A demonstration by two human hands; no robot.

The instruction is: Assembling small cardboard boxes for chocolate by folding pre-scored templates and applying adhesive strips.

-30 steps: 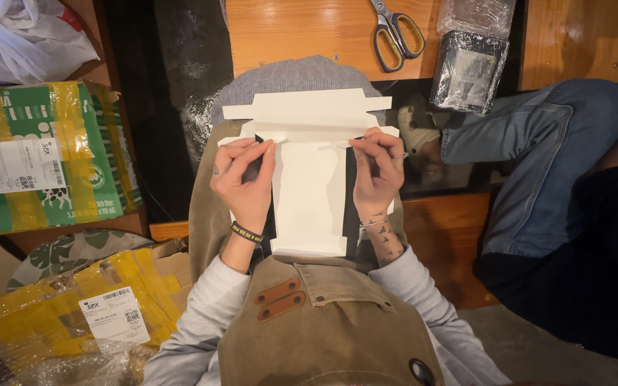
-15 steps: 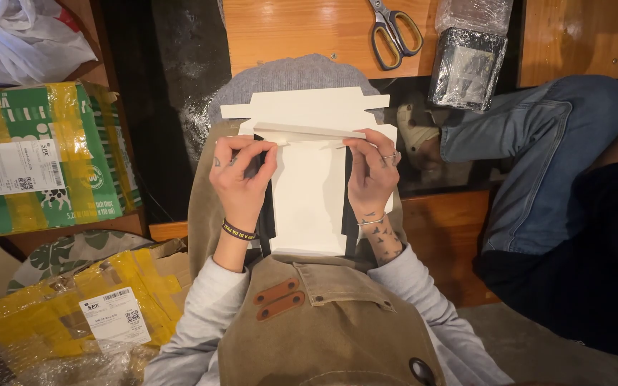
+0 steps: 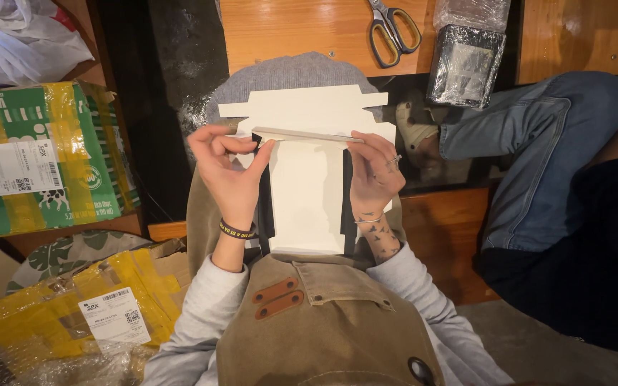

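On the lap, a flat white cardboard box blank lies unfolded. The left hand and right hand pinch its raised fold, fingers clamped. Beyond, scissors rest on the wooden bench.

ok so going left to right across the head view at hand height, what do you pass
green taped box → left hand → white flat cardboard piece → right hand → another person's jeans leg
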